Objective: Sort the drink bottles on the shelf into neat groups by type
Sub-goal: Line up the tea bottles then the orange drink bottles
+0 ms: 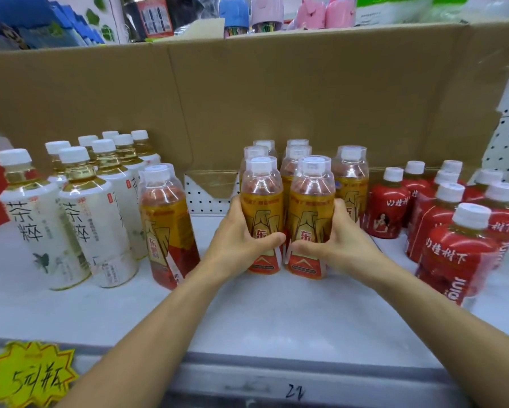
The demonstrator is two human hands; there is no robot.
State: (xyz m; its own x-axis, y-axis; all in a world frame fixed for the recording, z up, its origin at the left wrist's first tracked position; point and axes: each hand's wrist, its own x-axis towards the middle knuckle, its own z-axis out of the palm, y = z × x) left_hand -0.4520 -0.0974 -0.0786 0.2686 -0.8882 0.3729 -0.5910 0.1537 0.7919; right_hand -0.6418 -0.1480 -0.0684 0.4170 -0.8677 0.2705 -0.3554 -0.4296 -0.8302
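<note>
Two gold-labelled bottles, the left front bottle [262, 201] and the right front bottle [310, 201], stand side by side at mid-shelf [247, 319], heading an orange group. The left hand [241, 242] wraps one and the right hand [341, 245] the other, fingers curled and thumbs nearly meeting in front. Both forearms reach in over the front edge. White tea bottles [97, 219] stand toward the left end and red bottles [459, 254] toward the right.

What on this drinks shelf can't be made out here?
Head view:
- Rear orange bottles: hidden behind front ones; count unclear.
- Front-left orange bottle and front-right orange bottle labels: partly covered by left hand, right hand.
- Top-shelf goods: cut by top edge, blurred.
</note>
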